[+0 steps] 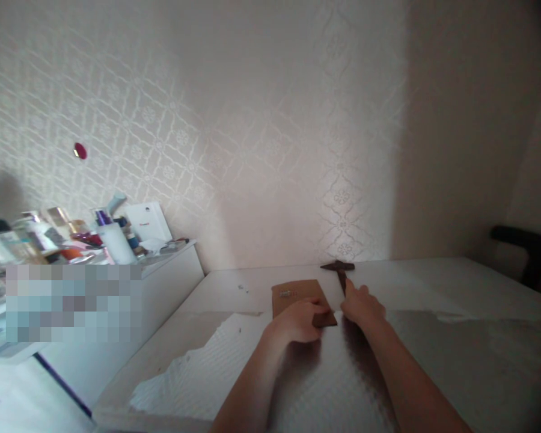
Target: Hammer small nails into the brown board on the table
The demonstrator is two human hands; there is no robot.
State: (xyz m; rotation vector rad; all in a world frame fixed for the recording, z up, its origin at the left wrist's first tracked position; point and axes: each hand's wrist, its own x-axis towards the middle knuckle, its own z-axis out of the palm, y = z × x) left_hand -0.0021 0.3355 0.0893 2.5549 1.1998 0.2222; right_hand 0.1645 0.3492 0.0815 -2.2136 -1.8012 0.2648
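Note:
A flat brown board lies on the white table in front of me. My left hand rests on the board's near edge, fingers curled over it. My right hand is closed round the handle of a dark hammer, whose head lies on the table just beyond the board's right corner. A few small metal nails sit on the board's far left part, and a couple more small nails lie on the table to its left.
A patterned wall rises right behind the table. At the left a white cabinet holds several bottles and jars. A dark chair back shows at the far right. The table's near surface has peeling film.

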